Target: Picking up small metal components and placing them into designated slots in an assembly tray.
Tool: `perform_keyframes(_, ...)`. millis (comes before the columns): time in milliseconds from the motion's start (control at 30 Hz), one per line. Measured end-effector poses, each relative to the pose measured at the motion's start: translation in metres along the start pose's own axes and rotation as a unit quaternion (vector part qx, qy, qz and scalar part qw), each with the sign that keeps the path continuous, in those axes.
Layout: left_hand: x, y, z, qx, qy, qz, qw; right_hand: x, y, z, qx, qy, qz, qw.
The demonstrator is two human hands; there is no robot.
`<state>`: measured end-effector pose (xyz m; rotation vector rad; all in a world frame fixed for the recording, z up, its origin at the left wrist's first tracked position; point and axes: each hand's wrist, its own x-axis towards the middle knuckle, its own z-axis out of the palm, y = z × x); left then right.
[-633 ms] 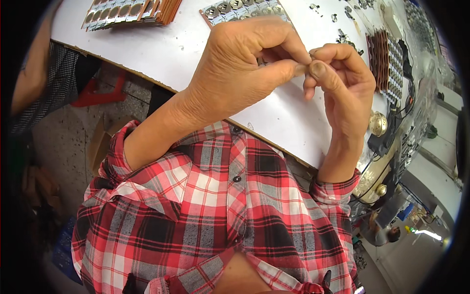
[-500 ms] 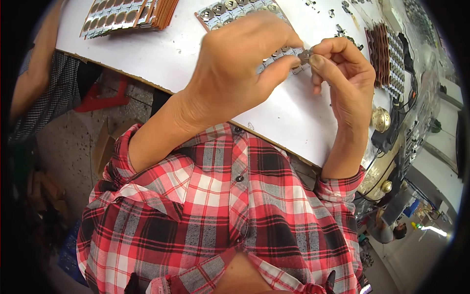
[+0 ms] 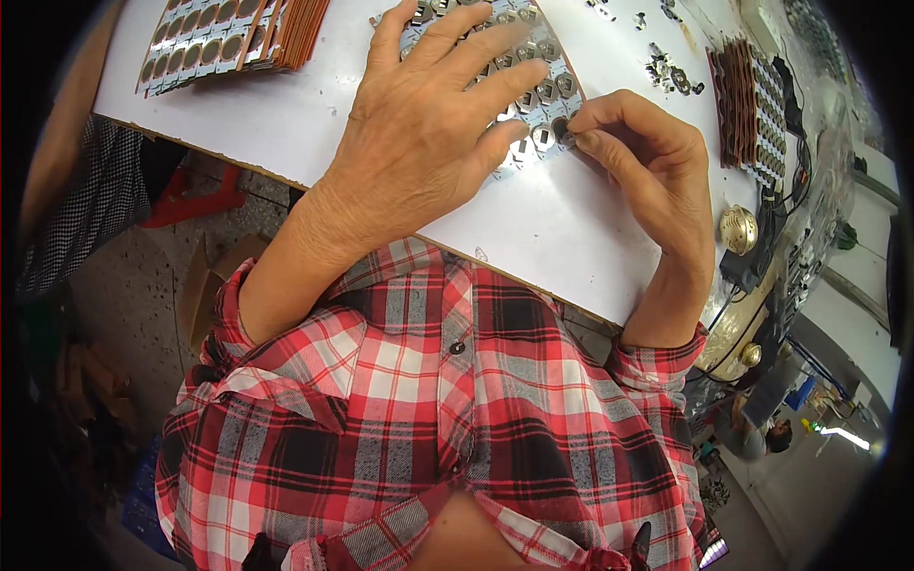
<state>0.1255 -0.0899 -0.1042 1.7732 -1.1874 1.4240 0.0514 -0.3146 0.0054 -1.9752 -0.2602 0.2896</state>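
Observation:
A circuit board panel (image 3: 546, 103) with rows of silvery round metal holders lies on the white table. My left hand (image 3: 419, 124) rests flat over its left part, fingers spread, with nothing seen in its grip. At the panel's near right corner, my right hand (image 3: 647, 157) pinches thumb and forefinger together. A small metal part (image 3: 567, 135) shows at those fingertips, mostly covered by them. Just beside them a dark round disc (image 3: 560, 125) sits in the panel's corner.
Stacked panels with dark round spots (image 3: 205, 43) stand at the far left. Another stack (image 3: 747, 109) is at the right, near cables and a round metal knob (image 3: 739, 230). Loose metal pieces (image 3: 671, 71) lie beyond my right hand. Another person's arm (image 3: 71, 124) is at the left edge.
Both hands were together, holding a small metal part above the panel. My left hand has opened and moved left, down onto the panel; my right fingertips have come to the panel's corner.

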Motion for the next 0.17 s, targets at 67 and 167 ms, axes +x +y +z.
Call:
perform_keyframes(67, -0.0005, 0.0001, 0.0027, 0.006, 0.002, 0.0, 1.0, -0.0004, -0.0012, 0.0009, 0.009, 0.01, 0.016, 1.0)
perform_keyframes(167, -0.0006, -0.0003, 0.0015, 0.005, -0.011, 0.006, 1.0, 0.0001, 0.0002, 0.0021, -0.013, 0.006, 0.007, 1.0)
